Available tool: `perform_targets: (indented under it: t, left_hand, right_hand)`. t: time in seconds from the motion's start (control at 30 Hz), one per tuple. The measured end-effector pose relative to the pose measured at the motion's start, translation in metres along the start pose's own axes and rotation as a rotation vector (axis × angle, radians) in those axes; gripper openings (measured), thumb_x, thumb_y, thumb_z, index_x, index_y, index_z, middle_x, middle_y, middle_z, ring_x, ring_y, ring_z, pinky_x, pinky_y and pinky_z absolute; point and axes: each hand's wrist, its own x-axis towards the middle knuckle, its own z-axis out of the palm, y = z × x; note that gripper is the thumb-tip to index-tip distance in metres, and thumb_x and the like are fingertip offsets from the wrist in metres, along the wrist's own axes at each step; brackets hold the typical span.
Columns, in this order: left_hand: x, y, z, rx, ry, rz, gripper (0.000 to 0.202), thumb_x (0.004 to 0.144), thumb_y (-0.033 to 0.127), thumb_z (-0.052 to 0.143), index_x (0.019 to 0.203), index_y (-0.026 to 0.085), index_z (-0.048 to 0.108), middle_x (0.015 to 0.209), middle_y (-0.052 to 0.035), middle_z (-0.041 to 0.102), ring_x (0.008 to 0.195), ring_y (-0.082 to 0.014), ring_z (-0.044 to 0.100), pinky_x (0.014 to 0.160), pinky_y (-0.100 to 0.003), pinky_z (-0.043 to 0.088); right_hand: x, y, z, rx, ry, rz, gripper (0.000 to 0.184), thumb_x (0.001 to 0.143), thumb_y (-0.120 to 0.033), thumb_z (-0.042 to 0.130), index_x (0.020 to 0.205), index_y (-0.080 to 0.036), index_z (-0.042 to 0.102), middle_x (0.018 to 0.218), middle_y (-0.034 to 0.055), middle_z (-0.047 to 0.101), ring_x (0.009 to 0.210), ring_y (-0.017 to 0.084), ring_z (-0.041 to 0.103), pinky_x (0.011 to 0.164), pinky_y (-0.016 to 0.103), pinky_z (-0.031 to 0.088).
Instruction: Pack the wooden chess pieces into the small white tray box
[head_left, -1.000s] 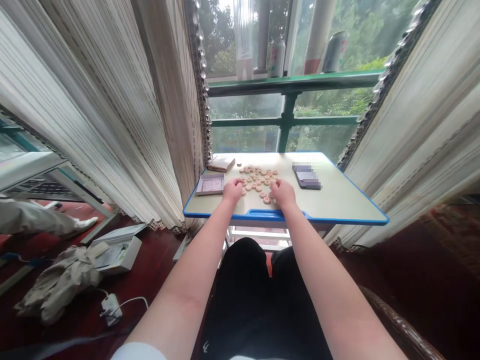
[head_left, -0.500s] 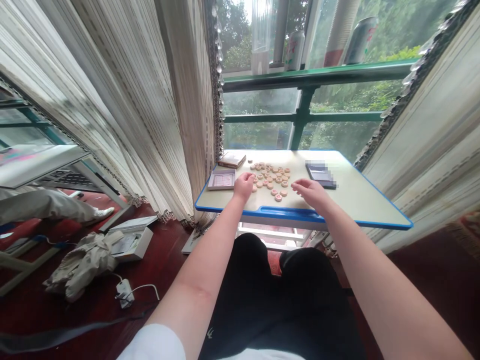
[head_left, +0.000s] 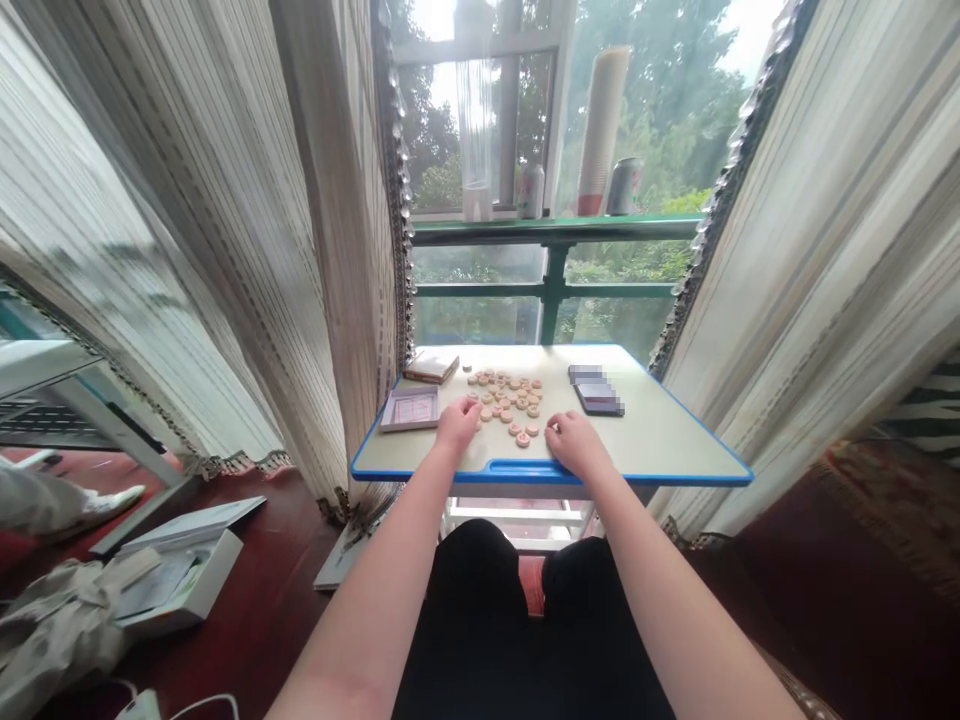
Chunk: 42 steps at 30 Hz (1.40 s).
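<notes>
Several round wooden game pieces (head_left: 504, 395) lie scattered on a small beige table with a blue rim (head_left: 675, 440). My left hand (head_left: 457, 423) rests at the left edge of the pieces, its fingers curled over them; what they hold is hidden. My right hand (head_left: 574, 440) lies on the table just right of the nearest pieces, fingers bent and close together, and nothing shows in it. A shallow box tray (head_left: 409, 409) sits to the left of my left hand, with a small wooden box (head_left: 431, 368) behind it.
A dark flat object (head_left: 596, 390) lies on the table's right half. Striped curtains (head_left: 262, 220) hang on both sides of the window. Cans and a stack of cups (head_left: 600, 130) stand on the green sill. An open white box (head_left: 176, 580) and cloth lie on the floor at left.
My right hand has drawn back in from the right toward the pieces and lowered onto the table. The left hand stays at the pieces' left edge. The camera tilted up.
</notes>
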Motion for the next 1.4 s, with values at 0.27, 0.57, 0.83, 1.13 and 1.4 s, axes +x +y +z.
perform_targets:
  t: [0.27, 0.57, 0.83, 1.13, 1.4]
  left_hand:
    - [0.001, -0.002, 0.001, 0.046, -0.043, 0.011, 0.02, 0.072, 0.015, 0.052, 0.084, 0.016, 0.067, 0.081, -0.0052, 0.066, 0.074, -0.017, 0.06, 0.067, -0.028, 0.048]
    - [-0.004, -0.001, -0.001, 0.091, -0.16, 0.17, 0.033, 0.063, 0.001, 0.054, 0.088, 0.018, 0.067, 0.098, -0.0054, 0.063, 0.085, -0.0162, 0.059, 0.076, -0.027, 0.05]
    - [-0.006, -0.003, 0.0, 0.148, -0.149, 0.202, 0.016, 0.072, 0.014, 0.058, 0.085, 0.018, 0.066, 0.092, -0.0051, 0.065, 0.078, -0.015, 0.061, 0.072, -0.026, 0.05]
    - [-0.007, 0.001, -0.003, 0.167, -0.183, 0.176, 0.015, 0.077, 0.018, 0.055, 0.086, 0.018, 0.067, 0.087, -0.0023, 0.069, 0.077, -0.015, 0.062, 0.072, -0.026, 0.049]
    - [-0.011, 0.005, -0.003, 0.106, -0.245, 0.176, 0.022, 0.071, 0.01, 0.058, 0.089, 0.019, 0.067, 0.096, -0.0034, 0.069, 0.086, -0.0152, 0.064, 0.08, -0.026, 0.05]
  right_hand:
    - [0.012, 0.004, -0.002, -0.046, -0.082, 0.056, 0.021, 0.078, -0.017, 0.051, 0.09, -0.015, 0.069, 0.084, 0.0112, 0.064, 0.081, 0.022, 0.058, 0.077, 0.03, 0.04]
    - [0.029, -0.009, 0.005, 0.002, -0.057, 0.026, 0.016, 0.075, -0.018, 0.047, 0.075, -0.017, 0.063, 0.079, 0.0077, 0.065, 0.076, 0.019, 0.056, 0.065, 0.027, 0.037]
    - [0.019, -0.007, 0.002, 0.145, -0.128, -0.062, 0.017, 0.075, -0.025, 0.051, 0.083, -0.019, 0.066, 0.074, 0.0025, 0.064, 0.071, 0.016, 0.055, 0.067, 0.025, 0.039]
    - [0.017, -0.007, 0.0, 0.18, -0.175, -0.088, 0.024, 0.078, -0.037, 0.055, 0.09, -0.021, 0.067, 0.077, 0.0027, 0.066, 0.07, 0.017, 0.058, 0.066, 0.026, 0.04]
    - [0.018, -0.007, 0.0, 0.171, -0.154, -0.05, 0.027, 0.079, -0.038, 0.056, 0.097, -0.02, 0.066, 0.079, 0.0034, 0.067, 0.072, 0.017, 0.059, 0.067, 0.027, 0.042]
